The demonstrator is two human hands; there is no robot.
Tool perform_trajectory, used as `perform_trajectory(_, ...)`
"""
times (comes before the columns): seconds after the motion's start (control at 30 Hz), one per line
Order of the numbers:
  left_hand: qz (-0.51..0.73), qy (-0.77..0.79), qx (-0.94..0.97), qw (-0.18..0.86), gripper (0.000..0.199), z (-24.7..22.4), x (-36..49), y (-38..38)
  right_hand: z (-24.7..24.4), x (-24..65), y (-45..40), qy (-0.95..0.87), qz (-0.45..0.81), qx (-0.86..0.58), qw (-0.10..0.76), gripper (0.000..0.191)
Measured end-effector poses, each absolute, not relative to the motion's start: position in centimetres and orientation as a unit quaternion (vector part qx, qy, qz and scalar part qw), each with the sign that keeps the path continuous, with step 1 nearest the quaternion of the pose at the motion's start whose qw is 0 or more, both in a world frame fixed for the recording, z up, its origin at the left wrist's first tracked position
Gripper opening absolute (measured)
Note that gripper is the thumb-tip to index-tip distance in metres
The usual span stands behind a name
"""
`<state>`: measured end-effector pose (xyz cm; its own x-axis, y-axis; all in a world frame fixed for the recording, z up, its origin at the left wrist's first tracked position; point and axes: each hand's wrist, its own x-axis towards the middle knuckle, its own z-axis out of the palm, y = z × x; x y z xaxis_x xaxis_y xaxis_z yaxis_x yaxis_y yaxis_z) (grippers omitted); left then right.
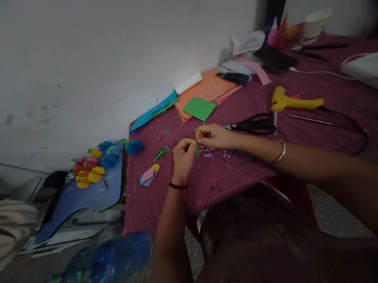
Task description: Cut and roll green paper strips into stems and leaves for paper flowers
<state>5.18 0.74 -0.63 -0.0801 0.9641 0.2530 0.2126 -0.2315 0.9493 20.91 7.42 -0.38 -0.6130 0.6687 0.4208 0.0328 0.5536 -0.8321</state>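
My left hand (184, 154) and my right hand (213, 135) meet over the middle of the table, fingertips pinched close together. Between them is a narrow green paper strip (197, 149), its lower end hanging down. Both hands appear to grip it, though its upper end is hidden by the fingers. Left of my left hand lie green paper strips (161, 153) and a small stack of cut paper ovals (149, 176) in pink, blue and yellow. Black-handled scissors (255, 124) rest beyond my right wrist, and paper scraps (207, 151) are scattered beneath it.
A yellow glue gun (294, 99) with its cord lies at right. Orange sheets (203, 88) and a green square (200, 108) are at the back. A blue paper ball (133, 146) sits at the left edge; more paper balls (93, 165) stand on a blue board. Bottles (117, 261) lie below.
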Motion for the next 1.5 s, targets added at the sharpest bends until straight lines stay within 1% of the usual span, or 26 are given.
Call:
perform_trajectory(0.13,0.510,0.531,0.596,0.321,0.015,-0.6,5.3,0.7,-0.8,20.9,7.8,-0.802,0.410,-0.228,0.369,0.004)
perform_trajectory(0.23,0.509,0.549,0.582,0.318,0.012,-0.6,5.6,0.8,-1.2,20.9,7.9,-0.819,0.369,-0.244,0.364,0.002)
perform_trajectory(0.3,0.509,0.548,0.565,0.347,0.013,-0.7,5.8,0.8,-1.3,20.9,7.9,-0.836,0.314,-0.260,0.366,0.001)
perform_trajectory(0.4,0.514,0.519,0.527,0.434,0.014,-0.9,5.8,1.0,-1.3,20.9,7.7,-0.857,0.231,-0.262,0.379,0.003)
perform_trajectory(0.47,0.519,0.495,0.497,0.489,0.012,-1.1,5.7,1.1,-1.1,20.8,7.6,-0.863,0.197,-0.254,0.390,0.004)
perform_trajectory(0.53,0.522,0.482,0.485,0.509,0.010,-1.2,5.5,1.1,-0.9,20.8,7.4,-0.866,0.179,-0.254,0.392,0.006)
perform_trajectory(0.73,0.526,0.500,0.539,0.428,0.006,-1.1,5.2,1.2,-0.8,20.7,7.2,-0.871,0.163,-0.261,0.383,0.006)
perform_trajectory(1.0,0.487,0.507,0.558,0.442,0.008,-0.7,4.7,1.4,-1.2,20.6,7.4,-0.876,0.160,-0.251,0.380,0.007)
perform_trajectory(1.1,0.494,0.484,0.537,0.483,0.009,-1.1,4.6,1.4,-1.0,20.7,7.1,-0.884,0.148,-0.238,0.374,0.008)
perform_trajectory(1.2,0.482,0.467,0.487,0.559,0.011,-1.4,4.5,1.4,-0.7,20.9,6.8,-0.905,0.106,-0.202,0.360,0.010)
perform_trajectory(1.33,0.451,0.447,0.401,0.660,0.007,-1.5,4.5,1.3,-0.4,21.1,6.7,-0.931,0.029,-0.152,0.330,0.012)
perform_trajectory(1.4,0.448,0.438,0.373,0.684,0.007,-1.5,4.6,1.3,-0.3,21.2,6.7,-0.936,-0.001,-0.140,0.324,0.012)
perform_trajectory(1.5,0.454,0.434,0.352,0.693,0.010,-1.4,4.8,1.2,-0.1,21.3,6.7,-0.939,-0.022,-0.128,0.319,0.013)
